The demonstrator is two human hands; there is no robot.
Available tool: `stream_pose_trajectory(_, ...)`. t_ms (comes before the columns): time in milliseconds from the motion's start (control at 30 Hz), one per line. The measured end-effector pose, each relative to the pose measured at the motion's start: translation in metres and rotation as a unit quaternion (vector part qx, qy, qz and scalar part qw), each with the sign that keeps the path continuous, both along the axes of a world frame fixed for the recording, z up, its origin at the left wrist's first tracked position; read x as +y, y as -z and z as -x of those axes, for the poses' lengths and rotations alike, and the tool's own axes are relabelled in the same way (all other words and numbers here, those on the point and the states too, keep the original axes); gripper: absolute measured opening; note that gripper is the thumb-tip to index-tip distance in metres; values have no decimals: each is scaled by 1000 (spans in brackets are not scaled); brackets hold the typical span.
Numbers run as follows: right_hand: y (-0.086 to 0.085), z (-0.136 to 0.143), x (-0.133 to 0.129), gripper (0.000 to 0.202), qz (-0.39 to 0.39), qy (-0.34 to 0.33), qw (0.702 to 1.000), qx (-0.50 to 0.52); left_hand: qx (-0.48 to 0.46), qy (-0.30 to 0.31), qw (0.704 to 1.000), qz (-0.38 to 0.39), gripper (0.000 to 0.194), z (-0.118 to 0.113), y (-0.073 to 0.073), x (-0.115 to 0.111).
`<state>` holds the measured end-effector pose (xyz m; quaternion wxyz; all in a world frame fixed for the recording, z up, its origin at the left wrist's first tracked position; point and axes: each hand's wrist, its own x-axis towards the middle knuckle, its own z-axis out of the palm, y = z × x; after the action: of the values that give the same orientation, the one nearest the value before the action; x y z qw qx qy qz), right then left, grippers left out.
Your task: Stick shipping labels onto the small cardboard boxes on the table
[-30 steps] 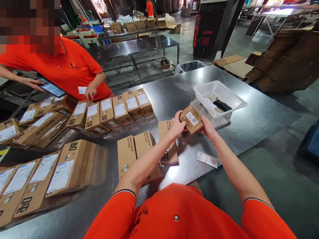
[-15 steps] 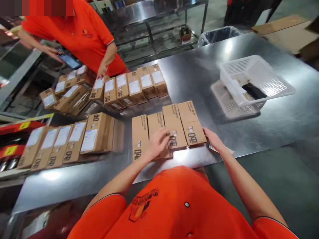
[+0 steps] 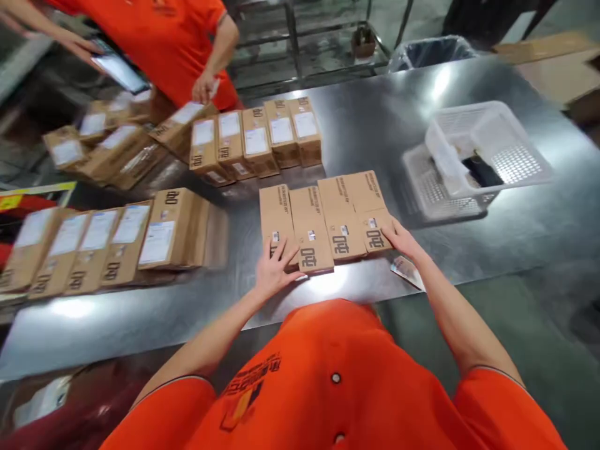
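Several brown cardboard boxes lie side by side in a short row on the steel table in front of me. My left hand (image 3: 275,267) rests with spread fingers on the near end of the leftmost box (image 3: 276,215). Beside it lies the second box (image 3: 309,219). My right hand (image 3: 404,242) touches the near right corner of the rightmost box (image 3: 368,194), its fingers extended and not wrapped round it. A small printed card (image 3: 407,272) lies by my right wrist, near the table edge. Neither hand holds anything.
Labelled boxes stand in rows at the left (image 3: 157,234) and far side (image 3: 257,140). Across the table, a co-worker's hand (image 3: 205,87) is at a tilted box (image 3: 180,125); the other holds a tablet-like device (image 3: 119,65). A white plastic basket (image 3: 525,169) sits at the right.
My left hand has moved from the middle boxes to the leftmost one. The row's near ends are more even. The co-worker's box has tilted, and that hand has lifted slightly. My view has shifted.
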<state>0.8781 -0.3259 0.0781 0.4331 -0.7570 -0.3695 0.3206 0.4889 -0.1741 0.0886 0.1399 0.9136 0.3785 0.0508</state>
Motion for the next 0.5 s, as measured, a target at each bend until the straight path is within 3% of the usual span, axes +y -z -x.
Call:
stream_pose_trajectory(100, -16, -35, -18, 65, -4, -20, 999, 46, -36, 7, 999, -21, 67, -20, 4, 7)
stream_pose_trajectory(233, -16, -54, -76, 61, 66, 86, 993, -51, -67, 10, 997, -41, 54, -28, 8, 5)
stream_pose_trajectory(300, -7, -46, -104, 51, 135, 98, 981, -96, -62, 0, 997, -42, 54, -28, 6, 2)
stream_pose_trajectory(400, 2, -20, -124, 20, 206, 83, 972, -70, -44, -14, 998, -40, 60, -31, -8, -6)
stream_pose_trajectory(500, -8, 16, -115, 28, 208, 39, 977, -30, -89, -10, 995, 35, 66, -47, -36, -25)
